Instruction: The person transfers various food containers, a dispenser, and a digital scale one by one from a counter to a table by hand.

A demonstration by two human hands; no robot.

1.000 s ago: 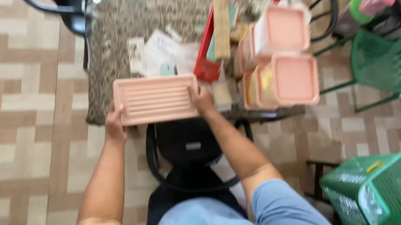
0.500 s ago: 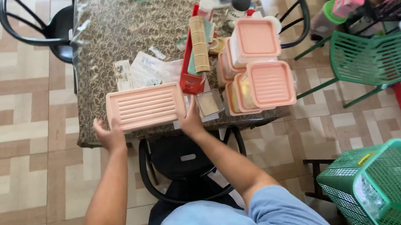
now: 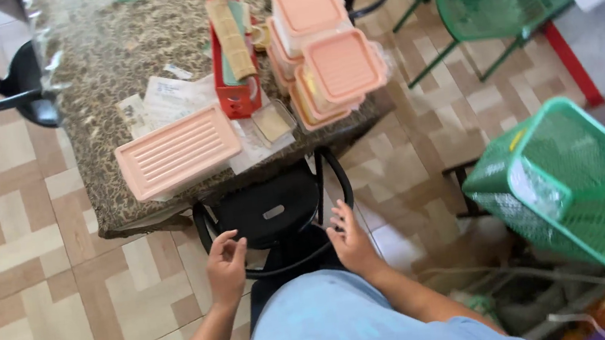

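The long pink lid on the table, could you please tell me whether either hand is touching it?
Apart. The head view shows both the left hand and right hand below the long pink lid, near the black chair.

Both forearms reach forward from the body. The left hand (image 3: pixel 225 266) hangs half-curled and empty. The right hand (image 3: pixel 350 237) spreads its fingers, also empty.

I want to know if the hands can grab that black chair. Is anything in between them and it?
Nothing visible is. The left hand and right hand are open at the back rim of the black chair, with no object between. The chair is tucked partly under the table.
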